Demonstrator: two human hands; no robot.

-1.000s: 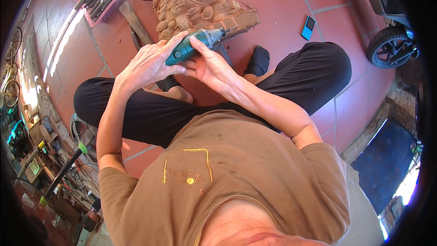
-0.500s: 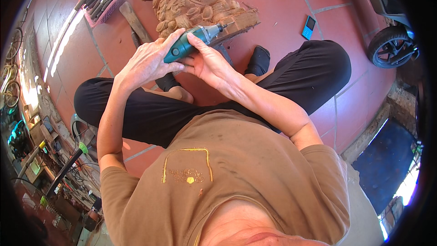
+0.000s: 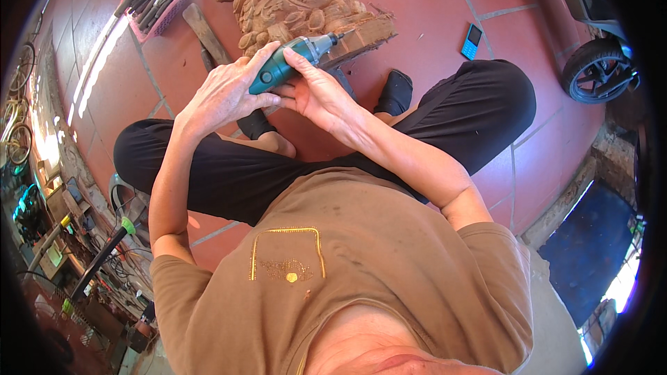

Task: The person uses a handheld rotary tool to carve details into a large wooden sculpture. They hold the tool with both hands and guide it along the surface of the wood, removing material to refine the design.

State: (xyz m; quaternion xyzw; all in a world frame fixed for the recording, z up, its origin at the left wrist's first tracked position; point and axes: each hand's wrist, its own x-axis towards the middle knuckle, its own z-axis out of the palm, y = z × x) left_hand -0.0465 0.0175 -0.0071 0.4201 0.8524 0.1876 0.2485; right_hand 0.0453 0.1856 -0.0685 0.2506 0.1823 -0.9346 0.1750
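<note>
A green rotary tool (image 3: 279, 71) with a silver nose and a thin bit is held between my two hands, tilted up to the right. My left hand (image 3: 221, 92) closes round its rear end from the left. From the right, my right hand (image 3: 321, 97) grips the body, thumb on top and fingers underneath. Just beyond lies a brown carved wood piece (image 3: 295, 5) covered in relief. The bit overlaps the carving's near right edge in view; whether it touches the wood I cannot tell.
Left of the carving lies a wooden mallet-like piece (image 3: 203, 33), near a pink basket (image 3: 169, 19) of carving tools. A blue mobile phone (image 3: 471, 42) rests on the red tiles. A wheel (image 3: 599, 71) stands far right. Cluttered tools and cables line the left side.
The rotary tool and both hands have shifted very slightly, the bit's tip a little up and left. The grip and the carving look the same.
</note>
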